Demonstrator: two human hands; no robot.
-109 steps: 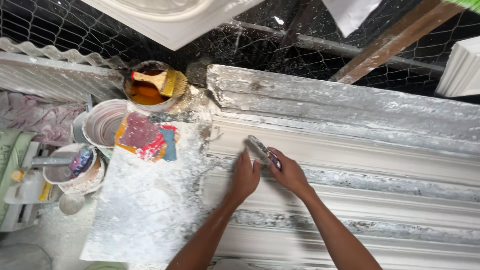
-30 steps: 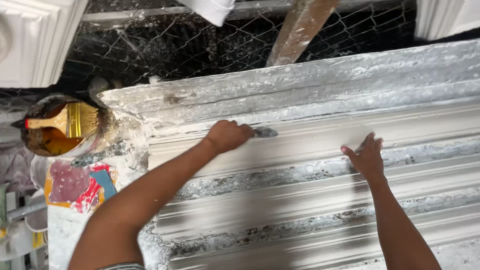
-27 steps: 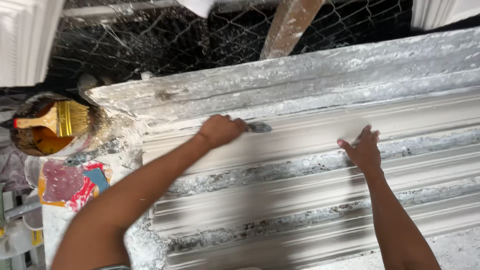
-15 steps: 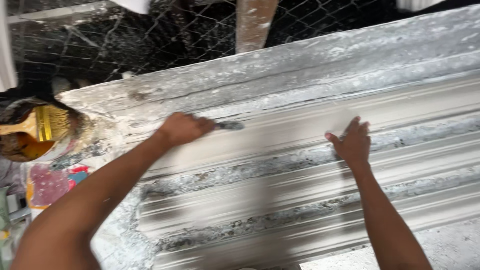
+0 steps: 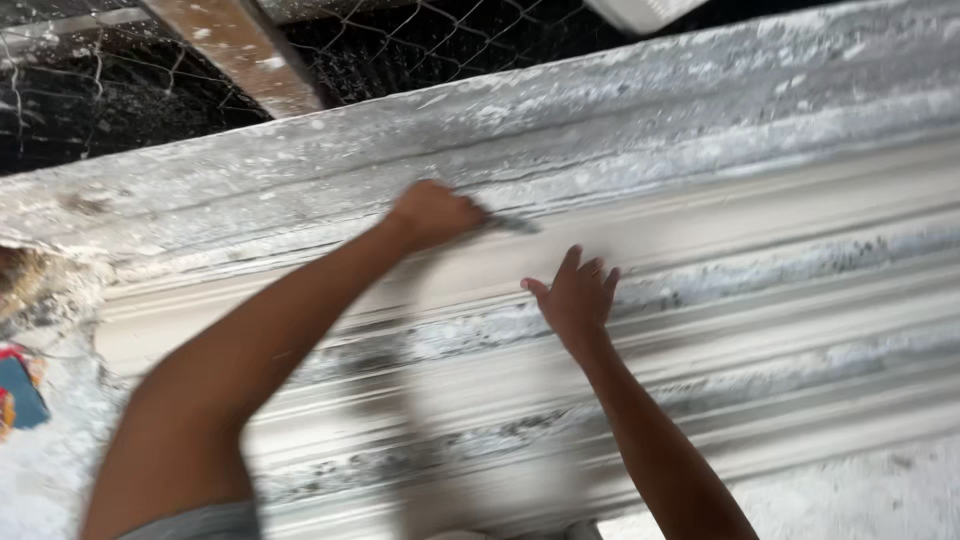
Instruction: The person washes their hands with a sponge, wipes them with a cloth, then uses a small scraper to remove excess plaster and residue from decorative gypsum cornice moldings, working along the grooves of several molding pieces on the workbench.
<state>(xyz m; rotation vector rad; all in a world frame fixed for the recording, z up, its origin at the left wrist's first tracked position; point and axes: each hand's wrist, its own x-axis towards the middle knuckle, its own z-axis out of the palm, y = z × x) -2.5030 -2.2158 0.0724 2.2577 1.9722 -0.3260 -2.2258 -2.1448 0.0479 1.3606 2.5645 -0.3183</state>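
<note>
In the head view, a small metal blade [image 5: 512,224] is clamped in the grip of the left hand [image 5: 432,212] against the long ribbed plaster moulding [image 5: 760,250]. The right hand [image 5: 575,295] is laid flat on the moulding, fingers spread apart.

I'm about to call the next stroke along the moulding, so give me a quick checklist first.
1. Left hand closed on the scraper: ok.
2. Blade against the moulding: cannot tell, blurred.
3. Right hand flat on the moulding, fingers spread: ok.
4. Right hand apart from the blade: ok, below it with a small gap.
5. Moulding ahead of the blade, to the right, free of things: ok.
6. Picture sharp enough to judge the surface: not ok.
</note>
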